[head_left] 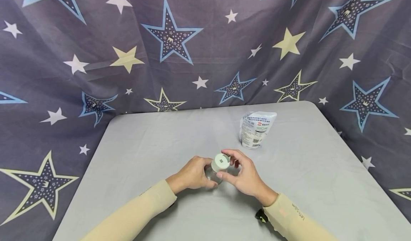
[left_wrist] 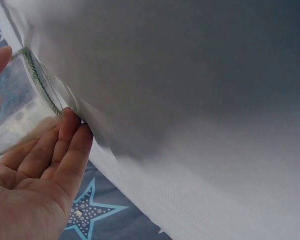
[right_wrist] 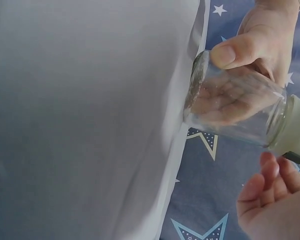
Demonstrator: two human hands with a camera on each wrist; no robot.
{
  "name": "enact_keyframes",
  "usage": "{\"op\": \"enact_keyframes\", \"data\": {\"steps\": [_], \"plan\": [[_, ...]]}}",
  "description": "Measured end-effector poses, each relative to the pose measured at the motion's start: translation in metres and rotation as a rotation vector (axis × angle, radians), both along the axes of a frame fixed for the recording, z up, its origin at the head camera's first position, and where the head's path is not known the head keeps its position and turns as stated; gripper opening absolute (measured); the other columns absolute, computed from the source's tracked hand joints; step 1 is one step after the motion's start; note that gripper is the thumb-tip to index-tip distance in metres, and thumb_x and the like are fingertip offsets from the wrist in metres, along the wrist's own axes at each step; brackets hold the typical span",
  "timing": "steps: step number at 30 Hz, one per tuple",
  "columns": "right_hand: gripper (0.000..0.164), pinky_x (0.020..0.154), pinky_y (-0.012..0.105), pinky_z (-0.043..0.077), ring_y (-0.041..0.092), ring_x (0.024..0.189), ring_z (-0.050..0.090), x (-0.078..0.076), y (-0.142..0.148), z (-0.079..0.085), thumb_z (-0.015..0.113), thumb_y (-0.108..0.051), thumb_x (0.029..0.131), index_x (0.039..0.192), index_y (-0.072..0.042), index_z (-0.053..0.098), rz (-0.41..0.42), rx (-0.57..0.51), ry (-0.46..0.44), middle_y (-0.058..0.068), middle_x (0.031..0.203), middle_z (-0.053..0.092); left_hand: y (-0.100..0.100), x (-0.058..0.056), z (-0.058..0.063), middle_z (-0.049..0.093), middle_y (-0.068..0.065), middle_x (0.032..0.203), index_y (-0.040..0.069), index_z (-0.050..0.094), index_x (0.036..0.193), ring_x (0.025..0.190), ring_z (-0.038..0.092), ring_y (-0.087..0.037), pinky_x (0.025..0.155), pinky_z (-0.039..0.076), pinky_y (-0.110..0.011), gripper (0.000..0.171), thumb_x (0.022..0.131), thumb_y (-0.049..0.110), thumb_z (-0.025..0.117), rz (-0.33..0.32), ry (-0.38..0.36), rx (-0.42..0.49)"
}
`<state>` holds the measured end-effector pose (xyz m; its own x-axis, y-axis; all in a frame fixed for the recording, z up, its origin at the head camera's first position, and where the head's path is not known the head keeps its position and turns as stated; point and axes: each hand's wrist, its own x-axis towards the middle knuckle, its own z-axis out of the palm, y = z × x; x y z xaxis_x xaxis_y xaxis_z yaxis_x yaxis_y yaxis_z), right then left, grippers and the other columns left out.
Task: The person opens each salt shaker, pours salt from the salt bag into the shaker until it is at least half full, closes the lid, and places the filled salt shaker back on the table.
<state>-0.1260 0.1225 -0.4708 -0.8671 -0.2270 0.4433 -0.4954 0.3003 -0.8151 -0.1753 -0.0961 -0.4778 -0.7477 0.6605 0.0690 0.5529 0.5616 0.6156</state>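
A clear glass jar (head_left: 211, 174) with a pale, whitish-green lid (head_left: 221, 161) stands upright on the table, slightly tilted in the head view. My left hand (head_left: 193, 173) grips the glass body from the left, thumb on the near side. Through the glass in the right wrist view, the left hand's (right_wrist: 260, 45) fingers show behind the jar (right_wrist: 267, 107). My right hand (head_left: 245, 175) holds the lid from the right, thumb at its near edge and index finger at its far edge. In the left wrist view the jar (left_wrist: 27, 92) is partly cut off.
Behind the hands, to the right, a white printed pouch (head_left: 257, 130) stands on the table. A light grey cloth covers the table (head_left: 154, 137). A dark curtain (head_left: 205, 48) with star patterns hangs along the back and sides.
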Motion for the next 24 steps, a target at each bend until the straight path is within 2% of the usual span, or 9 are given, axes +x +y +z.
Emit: {"op": "enact_keyframes", "data": {"steps": [5, 9, 14, 16, 20, 24], "plan": [[0.06, 0.066, 0.042, 0.045, 0.038, 0.083, 0.054, 0.001, -0.004, 0.0, 0.097, -0.012, 0.068, 0.119, -0.007, 0.065, -0.081, -0.039, -0.096, 0.005, 0.093, 0.063, -0.001, 0.0, 0.0, 0.07, 0.016, 0.087, 0.019, 0.074, 0.105, 0.075, 0.063, -0.001, 0.067, 0.052, -0.021, 0.045, 0.067, 0.03, 0.095, 0.001, -0.013, 0.005], [0.054, 0.066, 0.045, 0.043, 0.044, 0.081, 0.052, 0.006, -0.01, 0.014, 0.096, -0.004, 0.066, 0.11, -0.001, 0.065, -0.11, -0.062, -0.127, 0.013, 0.089, 0.062, -0.001, 0.0, 0.0, 0.07, 0.016, 0.086, 0.019, 0.074, 0.105, 0.073, 0.062, -0.002, 0.065, 0.052, -0.022, 0.044, 0.067, 0.03, 0.094, 0.005, -0.022, 0.006], [0.049, 0.063, 0.033, 0.042, 0.047, 0.079, 0.051, 0.014, -0.013, 0.032, 0.095, 0.0, 0.067, 0.105, 0.002, 0.065, -0.113, -0.073, -0.139, 0.018, 0.085, 0.06, 0.0, 0.0, 0.0, 0.07, 0.014, 0.084, 0.018, 0.074, 0.103, 0.072, 0.062, -0.003, 0.063, 0.051, -0.022, 0.043, 0.068, 0.03, 0.094, 0.004, -0.01, 0.002], [0.048, 0.063, 0.029, 0.041, 0.048, 0.079, 0.051, 0.012, -0.012, 0.028, 0.094, 0.0, 0.067, 0.105, 0.002, 0.065, -0.117, -0.072, -0.144, 0.022, 0.084, 0.06, 0.0, 0.0, 0.0, 0.07, 0.013, 0.084, 0.018, 0.074, 0.103, 0.071, 0.062, -0.004, 0.062, 0.051, -0.022, 0.042, 0.068, 0.031, 0.094, 0.002, -0.007, 0.0], [0.048, 0.063, 0.034, 0.042, 0.045, 0.079, 0.051, 0.005, -0.01, 0.011, 0.094, -0.002, 0.069, 0.107, 0.0, 0.066, -0.119, -0.072, -0.143, 0.024, 0.084, 0.06, 0.0, 0.0, 0.0, 0.07, 0.013, 0.085, 0.018, 0.074, 0.104, 0.072, 0.062, -0.004, 0.063, 0.052, -0.021, 0.043, 0.068, 0.031, 0.094, 0.0, -0.014, 0.002], [0.047, 0.067, 0.038, 0.045, 0.038, 0.08, 0.054, 0.001, -0.007, 0.001, 0.094, -0.008, 0.071, 0.111, -0.006, 0.069, -0.104, -0.06, -0.108, 0.013, 0.088, 0.063, -0.001, 0.0, 0.0, 0.072, 0.012, 0.089, 0.017, 0.074, 0.107, 0.075, 0.064, -0.004, 0.065, 0.052, -0.021, 0.045, 0.069, 0.03, 0.094, -0.005, -0.022, 0.005]]}}
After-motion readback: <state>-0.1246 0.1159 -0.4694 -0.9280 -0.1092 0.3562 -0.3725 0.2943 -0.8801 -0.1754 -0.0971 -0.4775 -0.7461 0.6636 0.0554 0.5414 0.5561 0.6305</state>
